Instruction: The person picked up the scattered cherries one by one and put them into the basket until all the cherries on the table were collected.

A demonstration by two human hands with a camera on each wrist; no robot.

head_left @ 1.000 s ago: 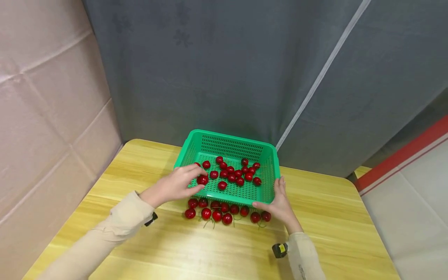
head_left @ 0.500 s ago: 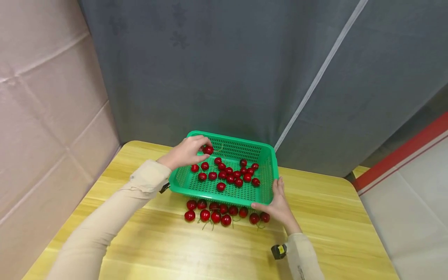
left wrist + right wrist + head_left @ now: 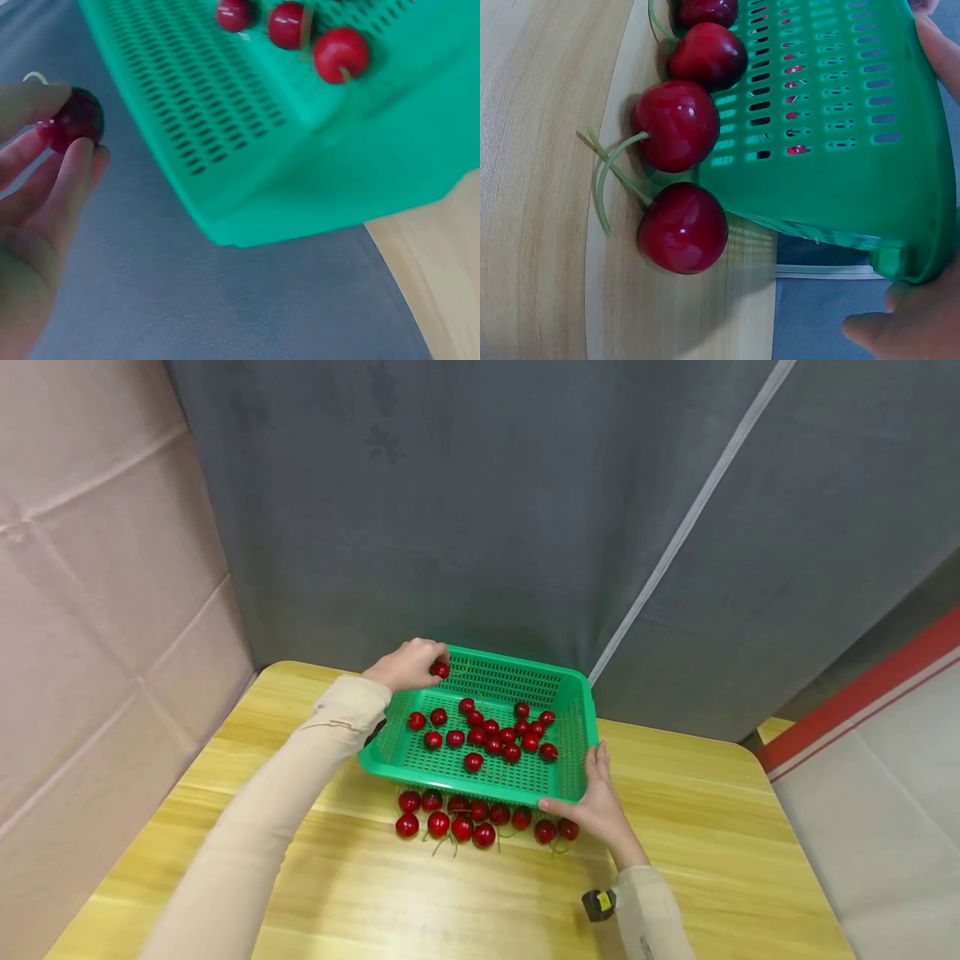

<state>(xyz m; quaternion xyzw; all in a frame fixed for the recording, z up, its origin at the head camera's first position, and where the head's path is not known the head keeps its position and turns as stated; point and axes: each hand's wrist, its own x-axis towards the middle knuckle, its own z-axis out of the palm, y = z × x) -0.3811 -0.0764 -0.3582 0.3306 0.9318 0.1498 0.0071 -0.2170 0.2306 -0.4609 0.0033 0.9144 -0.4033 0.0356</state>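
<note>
The left hand (image 3: 405,664) is up at the far left corner of the green basket (image 3: 570,693), pinching a single red cherry (image 3: 440,670) between thumb and fingertips – the wrist view shows it clearly, the cherry (image 3: 72,120) caught in the fingers (image 3: 71,176) just outside the basket's slotted wall (image 3: 217,112), with grey curtain behind. So that cherry is off the table, held right over the far rim.

The right hand (image 3: 592,797) grips the basket's near right corner, thumb along the near edge and fingers up the right side. The basket looks tipped, its near left corner lifted over the yellow wooden table (image 3: 712,860).

Inside the basket there's a loose bunch of cherries (image 3: 495,735), mostly toward the middle. Another row of cherries (image 3: 480,822) sits on the table just along the basket's near wall – the right wrist view has two stemmed ones (image 3: 679,176) tucked up against the green plastic.

A small black and yellow thing (image 3: 598,902) sits at the right wrist; can't tell what it is.
</note>
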